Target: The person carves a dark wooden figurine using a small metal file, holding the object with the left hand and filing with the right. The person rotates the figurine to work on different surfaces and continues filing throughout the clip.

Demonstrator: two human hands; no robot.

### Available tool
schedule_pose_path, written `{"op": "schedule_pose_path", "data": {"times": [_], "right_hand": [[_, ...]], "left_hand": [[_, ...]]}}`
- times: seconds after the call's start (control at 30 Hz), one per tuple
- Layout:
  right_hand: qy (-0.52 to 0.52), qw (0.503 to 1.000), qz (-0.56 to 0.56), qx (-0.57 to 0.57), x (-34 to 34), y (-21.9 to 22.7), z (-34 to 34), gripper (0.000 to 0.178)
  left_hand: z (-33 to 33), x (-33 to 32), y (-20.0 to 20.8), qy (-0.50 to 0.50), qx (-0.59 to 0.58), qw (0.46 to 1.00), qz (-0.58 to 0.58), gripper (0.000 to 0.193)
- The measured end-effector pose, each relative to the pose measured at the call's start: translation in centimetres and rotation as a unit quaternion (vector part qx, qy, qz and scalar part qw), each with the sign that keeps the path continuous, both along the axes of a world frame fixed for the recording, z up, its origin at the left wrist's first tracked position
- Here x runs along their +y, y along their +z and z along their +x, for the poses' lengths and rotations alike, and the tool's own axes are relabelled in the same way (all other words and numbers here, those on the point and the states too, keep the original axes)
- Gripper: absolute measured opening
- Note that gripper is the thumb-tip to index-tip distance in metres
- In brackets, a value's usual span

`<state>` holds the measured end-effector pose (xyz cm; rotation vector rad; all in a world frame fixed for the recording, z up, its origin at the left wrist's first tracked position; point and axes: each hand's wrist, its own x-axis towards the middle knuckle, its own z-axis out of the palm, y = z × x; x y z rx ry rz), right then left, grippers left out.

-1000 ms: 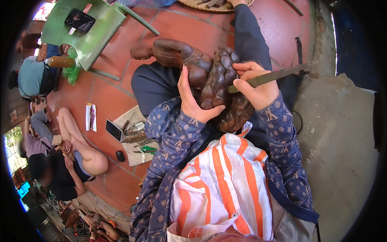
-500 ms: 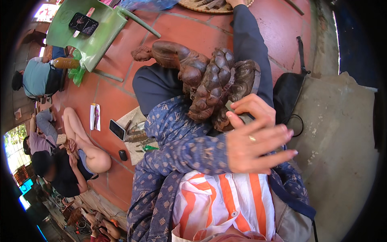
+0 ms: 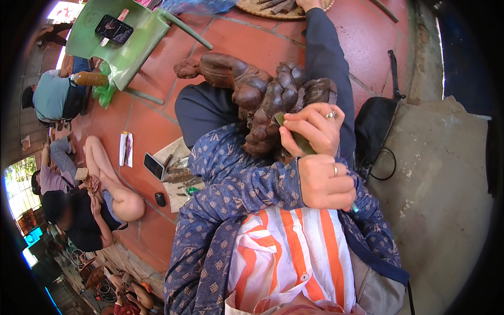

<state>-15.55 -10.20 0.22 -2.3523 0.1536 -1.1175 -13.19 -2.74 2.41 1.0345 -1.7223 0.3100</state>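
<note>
A dark brown wood carving (image 3: 252,97) with rounded, bumpy forms lies across my lap, its narrow end towards the upper left. Over its lower right part, my right hand (image 3: 315,128) pinches a folded olive-green piece that looks like sandpaper (image 3: 302,143). One edge of this piece touches or nearly touches the wood. Just below, by the right wrist and sleeve, my left hand (image 3: 325,184) is closed with its fingers curled. A small teal tip (image 3: 354,208) shows beneath those fingers; what they grip is hidden.
Left of my knee, a phone (image 3: 154,166) and several tools lie on a grey sheet (image 3: 178,194), near a black mouse (image 3: 160,199). A green chair (image 3: 131,58) holds another phone. A black bag (image 3: 375,126) lies at right. Other people sit at left; another person's hand rests on a woven tray (image 3: 252,8).
My left hand, spread open before, has closed near the right wrist. The right hand, mostly hidden before, now shows above it with the green piece, shifted up and left over the carving.
</note>
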Motion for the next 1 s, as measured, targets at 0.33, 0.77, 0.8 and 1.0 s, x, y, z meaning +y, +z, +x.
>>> {"op": "schedule_pose_path", "data": {"times": [0.33, 0.77, 0.8, 1.0], "right_hand": [[0.007, 1.000, 0.004, 0.000, -0.1, 0.3, 0.1, 0.014], [0.010, 0.999, 0.018, 0.044, 0.7, 0.0, -2.4, 0.015], [0.010, 0.999, 0.011, 0.031, 0.6, 0.1, -2.2, 0.015], [0.011, 1.000, 0.010, 0.015, 0.7, -0.3, -1.2, 0.015]], "left_hand": [[-0.1, 0.1, -0.1, -0.001, -0.004, 1.000, 0.000, 0.024], [-1.7, 0.6, -0.6, -0.017, 0.021, 1.000, -0.005, 0.023], [-1.7, 0.6, -0.3, -0.017, 0.026, 1.000, -0.001, 0.023], [-0.5, 0.8, -0.4, -0.016, -0.003, 1.000, 0.008, 0.025]]}}
